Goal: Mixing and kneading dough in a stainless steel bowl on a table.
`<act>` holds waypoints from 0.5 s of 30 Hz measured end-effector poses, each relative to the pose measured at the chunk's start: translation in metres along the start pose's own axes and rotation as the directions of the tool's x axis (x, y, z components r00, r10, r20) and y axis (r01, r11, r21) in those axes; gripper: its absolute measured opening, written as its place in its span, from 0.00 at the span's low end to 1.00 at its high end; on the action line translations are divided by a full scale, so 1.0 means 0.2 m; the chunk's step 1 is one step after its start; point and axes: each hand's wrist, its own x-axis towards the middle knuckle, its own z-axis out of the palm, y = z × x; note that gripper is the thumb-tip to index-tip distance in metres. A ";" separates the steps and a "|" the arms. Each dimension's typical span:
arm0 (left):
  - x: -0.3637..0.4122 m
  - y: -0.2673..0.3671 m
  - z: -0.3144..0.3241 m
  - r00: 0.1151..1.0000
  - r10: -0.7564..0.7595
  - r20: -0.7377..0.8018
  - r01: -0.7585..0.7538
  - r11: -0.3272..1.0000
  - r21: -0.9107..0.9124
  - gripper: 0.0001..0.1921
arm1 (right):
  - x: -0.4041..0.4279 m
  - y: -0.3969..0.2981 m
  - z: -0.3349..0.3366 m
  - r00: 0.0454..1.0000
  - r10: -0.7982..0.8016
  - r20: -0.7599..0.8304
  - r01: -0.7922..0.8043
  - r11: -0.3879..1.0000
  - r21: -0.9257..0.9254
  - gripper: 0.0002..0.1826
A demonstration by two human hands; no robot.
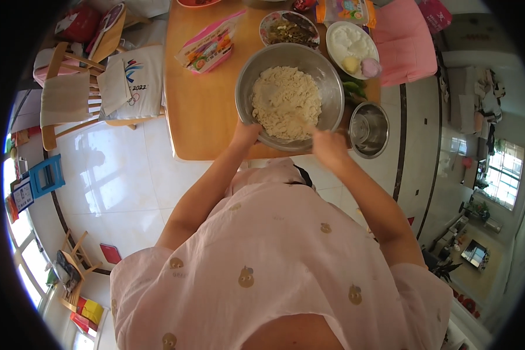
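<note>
A wide stainless steel mixing bowl (332,94) rests near the front edge of the wooden table. Inside it lies a mass of shaggy, crumbly dough (288,98). My left hand (247,134) grips the bowl's rim at the lower left. At the lower right of the rim, my right hand (329,146) is closed around a thin stirring utensil (305,125) whose end reaches into the dough. Motion blurs the utensil, so its exact kind is hard to tell. Close to my right hand stands a smaller steel bowl (369,131), with part of its shiny inside showing.
Beyond the mixing bowl are a patterned plate of cooked food (284,30) and a white bowl (332,48) holding white, yellow and pink pieces. Green peppers (354,89) lie beside it. A pink plastic bag (212,43) sits on the wooden table (197,127). Chairs flank both sides.
</note>
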 end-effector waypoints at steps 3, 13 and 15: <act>-0.02 0.01 0.00 0.999 0.035 -0.037 -0.034 0.999 0.018 0.11 | 0.05 0.08 0.01 0.978 0.205 -0.033 -0.200 0.971 0.131 0.23; -0.01 0.01 0.01 1.000 -0.009 -0.018 0.010 0.999 0.043 0.08 | 0.08 0.09 0.01 0.976 0.215 -0.030 -0.205 0.960 0.192 0.19; -0.01 0.01 0.01 1.000 0.007 -0.024 -0.007 1.000 0.028 0.07 | 0.14 0.00 0.10 0.980 0.188 -0.072 -0.163 0.950 0.265 0.19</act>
